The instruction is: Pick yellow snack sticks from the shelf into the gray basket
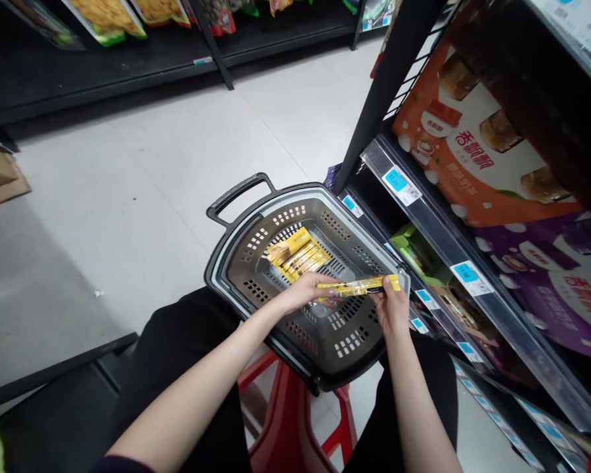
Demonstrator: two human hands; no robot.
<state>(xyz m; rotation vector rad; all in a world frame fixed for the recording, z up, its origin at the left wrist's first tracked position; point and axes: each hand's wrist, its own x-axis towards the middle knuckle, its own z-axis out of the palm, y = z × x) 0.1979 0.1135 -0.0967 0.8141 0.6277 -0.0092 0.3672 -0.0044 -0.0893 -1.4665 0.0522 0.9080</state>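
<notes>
Over a grey shopping basket [256,197] I hold a long, thin yellow packet [357,287] level between both hands. My left hand [308,291] has its fingers closed around the packet's left end. At the other end, my right hand [393,305] pinches it, thumb on top. Below, on the basket's slotted floor, lies a flat yellow pack [300,253] showing a row of narrow sticks. Part of that pack is hidden behind my left hand. What is inside the held packet cannot be made out.
Under the basket is a red plastic stool [290,420] between my knees. Shelves with price tags [401,184] and large orange and purple boxes [473,144] rise close on the right. A low black shelf [142,69] with snack bags runs along the back. A cardboard box [2,174] sits at left.
</notes>
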